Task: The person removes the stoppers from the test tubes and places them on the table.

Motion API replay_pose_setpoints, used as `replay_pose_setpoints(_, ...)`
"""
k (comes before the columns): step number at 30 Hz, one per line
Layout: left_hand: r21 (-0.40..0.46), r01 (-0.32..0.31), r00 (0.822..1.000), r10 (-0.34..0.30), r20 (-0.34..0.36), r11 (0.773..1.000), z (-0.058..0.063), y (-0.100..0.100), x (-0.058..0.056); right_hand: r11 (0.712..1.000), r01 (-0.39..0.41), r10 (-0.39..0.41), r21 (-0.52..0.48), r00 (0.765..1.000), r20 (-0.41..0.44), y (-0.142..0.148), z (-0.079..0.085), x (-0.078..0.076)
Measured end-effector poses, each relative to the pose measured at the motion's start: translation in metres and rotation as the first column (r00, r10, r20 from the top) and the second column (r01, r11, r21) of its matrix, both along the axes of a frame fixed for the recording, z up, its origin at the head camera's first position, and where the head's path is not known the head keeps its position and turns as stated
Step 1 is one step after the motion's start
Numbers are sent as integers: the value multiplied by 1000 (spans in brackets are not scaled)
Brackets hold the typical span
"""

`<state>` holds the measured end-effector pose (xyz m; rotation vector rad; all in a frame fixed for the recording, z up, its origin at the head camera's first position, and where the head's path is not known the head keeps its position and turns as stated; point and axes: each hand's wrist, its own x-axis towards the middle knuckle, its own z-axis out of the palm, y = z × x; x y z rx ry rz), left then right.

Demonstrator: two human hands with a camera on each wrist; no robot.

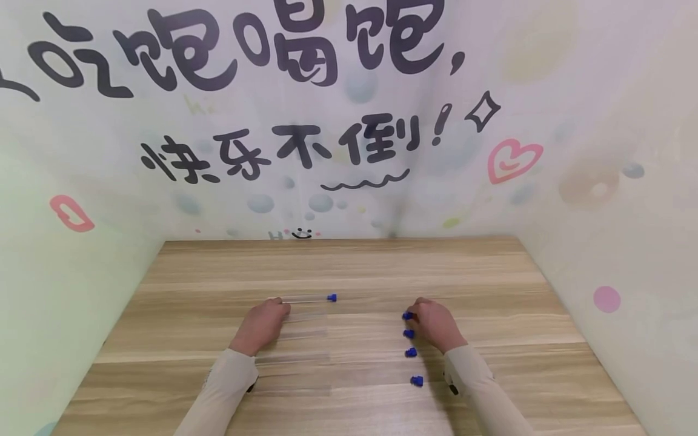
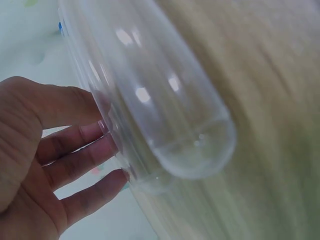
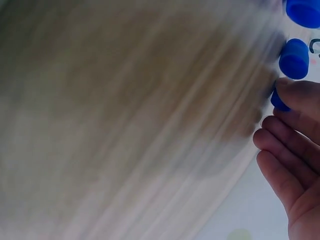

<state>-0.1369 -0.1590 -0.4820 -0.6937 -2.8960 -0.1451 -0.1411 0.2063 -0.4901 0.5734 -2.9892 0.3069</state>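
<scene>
Clear round-bottomed test tubes [image 1: 302, 335], several of them, lie in a column on the wooden table. The farthest one [image 1: 308, 299] wears a blue cap [image 1: 332, 297]. My left hand [image 1: 260, 326] is at the far tubes' rounded ends; in the left wrist view its thumb and fingertips close on a tube behind the nearest tube [image 2: 185, 135]. Across the gap, my right hand [image 1: 437, 324] pinches the farthest loose blue cap [image 3: 280, 101] between thumb and index finger, other fingers loosely bent. Nearer to me, more blue caps [image 1: 411, 352] lie in a column beside that hand.
The wooden table [image 1: 349, 266] meets a white printed wall [image 1: 349, 212] at its far edge, and walls stand at both sides. Bare wood lies between the tubes' right ends and the loose caps. Light sleeves [image 1: 220, 387] cover both forearms.
</scene>
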Motion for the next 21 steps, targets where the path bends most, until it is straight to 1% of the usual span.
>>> replay_pose_setpoints(6, 14, 29, 1000, -29, 0, 999, 1, -3, 0, 1000, -1, 1, 5, 1000, 7, 0, 1, 0)
replay_pose_setpoints(9, 17, 32, 999, -32, -5, 999, 3, -4, 0, 1000, -27, 27, 7, 999, -36, 0, 3, 0)
replay_pose_setpoints(13, 19, 37, 998, -36, -56, 999, 8, -3, 0, 999, -41, 39, -7, 992, -119, -3, 8, 0)
replay_pose_setpoints(16, 26, 54, 993, -51, -106, 998, 13, -2, 0, 999, -33, 28, -36, 989, -143, -7, 15, 1)
replay_pose_setpoints(18, 30, 61, 991, -57, -123, 998, 15, -1, -1, 998, -35, 28, -43, 988, -152, -11, 20, 1)
replay_pose_setpoints(21, 28, 62, 990, -58, -131, 998, 19, 0, -1, 997, -46, 35, -60, 985, -171, -16, 26, 2)
